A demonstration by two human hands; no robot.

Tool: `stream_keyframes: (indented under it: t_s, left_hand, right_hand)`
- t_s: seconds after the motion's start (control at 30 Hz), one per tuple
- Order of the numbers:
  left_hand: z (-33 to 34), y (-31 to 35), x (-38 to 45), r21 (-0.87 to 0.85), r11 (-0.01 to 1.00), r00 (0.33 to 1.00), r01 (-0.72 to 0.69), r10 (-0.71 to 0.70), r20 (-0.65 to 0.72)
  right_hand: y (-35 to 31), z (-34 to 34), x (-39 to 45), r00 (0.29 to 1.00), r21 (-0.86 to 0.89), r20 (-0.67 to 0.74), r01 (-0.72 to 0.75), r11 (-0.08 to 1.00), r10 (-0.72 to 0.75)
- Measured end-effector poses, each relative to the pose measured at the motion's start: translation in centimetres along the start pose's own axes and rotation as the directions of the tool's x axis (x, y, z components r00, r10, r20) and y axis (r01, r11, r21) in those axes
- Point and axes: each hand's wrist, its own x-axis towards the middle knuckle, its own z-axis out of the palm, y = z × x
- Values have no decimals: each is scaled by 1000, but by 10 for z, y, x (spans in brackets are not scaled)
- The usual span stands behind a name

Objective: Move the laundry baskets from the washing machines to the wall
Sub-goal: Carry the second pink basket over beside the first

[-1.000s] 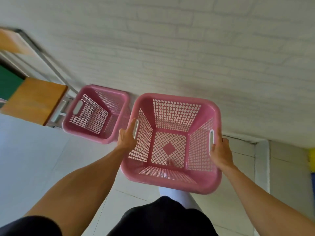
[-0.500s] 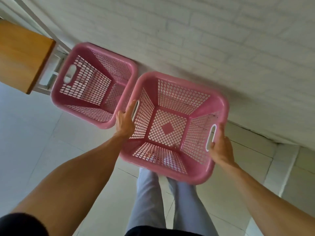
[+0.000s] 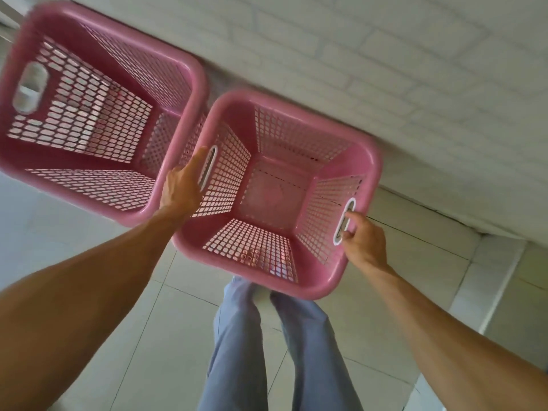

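Note:
I hold a pink mesh laundry basket [image 3: 363,161] low over the floor, close to the white brick wall [image 3: 385,69]. My left hand [image 3: 181,188] grips its left side at the white-rimmed handle slot. On the right side, my right hand [image 3: 364,241] has fingers hooked in the other handle slot. A second pink basket [image 3: 189,81], also empty, stands against the wall just to the left, its rim touching or nearly touching the held one.
Pale floor tiles [image 3: 148,336] spread below, and my legs in light blue trousers [image 3: 267,351] stand right behind the held basket. A white ledge or step [image 3: 489,277] runs along the floor at the right.
The basket has come down and closer to the wall, beside the second basket. My view has tilted further down, so both baskets look larger; the wooden table at the left is out of view.

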Motion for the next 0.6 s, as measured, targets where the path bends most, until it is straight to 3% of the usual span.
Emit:
stream_keyframes:
  t_s: [0.17,0.3,0.4,0.6]
  left_hand:
    - [-1,10,-3,85,996,1000,2,-3,11]
    - [-21,20,-8,42,999,1000,4,-5,29]
    - [-36,34,-22,13,1000,998,0,-1,62]
    - [-69,94,-88,-72,986,977,-153,162,140]
  right_hand:
    - [-1,-6,-2,999,-79,40,6,997,-2]
    - [-15,-19,-11,996,-133,89,7,991,5]
    - [-28,-31,-33,998,-123,57,4,992,3]
    - [-40,-50,-104,999,10,-44,-5,1000,6]
